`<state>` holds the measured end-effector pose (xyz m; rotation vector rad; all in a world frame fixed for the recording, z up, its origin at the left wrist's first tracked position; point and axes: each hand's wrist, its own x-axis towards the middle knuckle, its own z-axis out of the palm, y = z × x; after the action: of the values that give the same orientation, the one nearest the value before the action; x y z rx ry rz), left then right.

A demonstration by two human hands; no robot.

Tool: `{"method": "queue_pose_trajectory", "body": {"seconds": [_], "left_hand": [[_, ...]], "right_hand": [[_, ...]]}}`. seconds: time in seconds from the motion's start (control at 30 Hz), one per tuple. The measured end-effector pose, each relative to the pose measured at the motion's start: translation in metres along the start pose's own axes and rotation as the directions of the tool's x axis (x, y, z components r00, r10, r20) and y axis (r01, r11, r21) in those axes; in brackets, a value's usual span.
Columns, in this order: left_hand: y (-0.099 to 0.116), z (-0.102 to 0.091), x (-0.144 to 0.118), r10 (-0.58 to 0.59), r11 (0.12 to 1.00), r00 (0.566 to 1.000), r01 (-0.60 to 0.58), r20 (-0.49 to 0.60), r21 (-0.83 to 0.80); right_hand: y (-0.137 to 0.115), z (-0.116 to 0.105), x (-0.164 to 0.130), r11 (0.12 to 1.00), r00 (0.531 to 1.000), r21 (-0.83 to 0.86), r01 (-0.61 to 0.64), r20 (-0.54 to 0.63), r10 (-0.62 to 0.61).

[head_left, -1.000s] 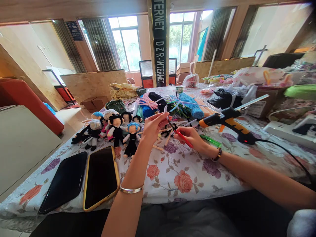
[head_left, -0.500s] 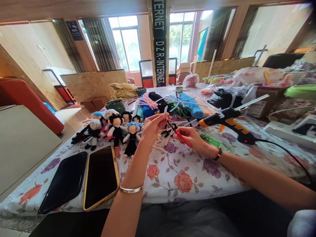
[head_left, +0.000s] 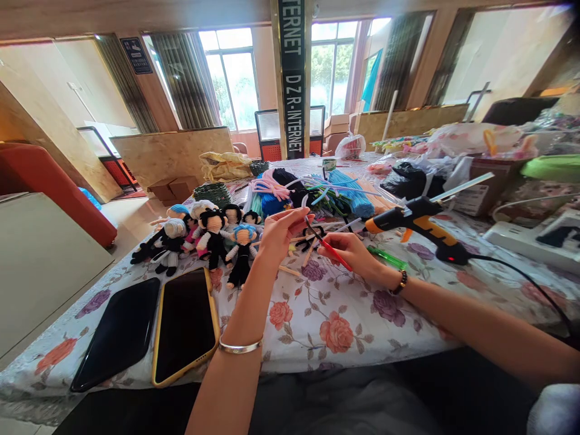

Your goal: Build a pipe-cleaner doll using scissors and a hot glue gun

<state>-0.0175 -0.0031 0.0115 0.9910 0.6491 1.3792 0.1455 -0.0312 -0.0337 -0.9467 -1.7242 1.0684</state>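
The surface (head_left: 335, 314) carries a flowered cloth, and almost nothing on it has moved in the last second. Two phones (head_left: 183, 326) lie at the near left, a row of dolls (head_left: 212, 238) stands behind them, and a heap of pipe cleaners (head_left: 317, 190) is further back. The glue gun (head_left: 417, 226) rests at the right, its light on, well apart from my hands.

My left hand (head_left: 278, 232) is raised, the grip closed on a thin white piece (head_left: 304, 202) between the fingertips. Compared with a second ago it sits only a little lower. My right hand (head_left: 351, 251) is closed around the red scissors (head_left: 328, 248), whose tip points up toward the white piece, just beside the left fingers. I judge the work is in a fine, slow stage, with the hands holding position.
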Motion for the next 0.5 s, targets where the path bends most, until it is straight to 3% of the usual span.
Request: {"method": "queue_pose_trajectory", "body": {"seconds": [0.5], "left_hand": [[0.0006, 0.0008, 0.0002, -0.015, 1.0, 1.0, 0.015, -0.012, -0.026]], "right_hand": [[-0.0002, -0.0005, 0.0001, 0.999, 1.0, -0.048, 0.012, -0.004, -0.012]]}}
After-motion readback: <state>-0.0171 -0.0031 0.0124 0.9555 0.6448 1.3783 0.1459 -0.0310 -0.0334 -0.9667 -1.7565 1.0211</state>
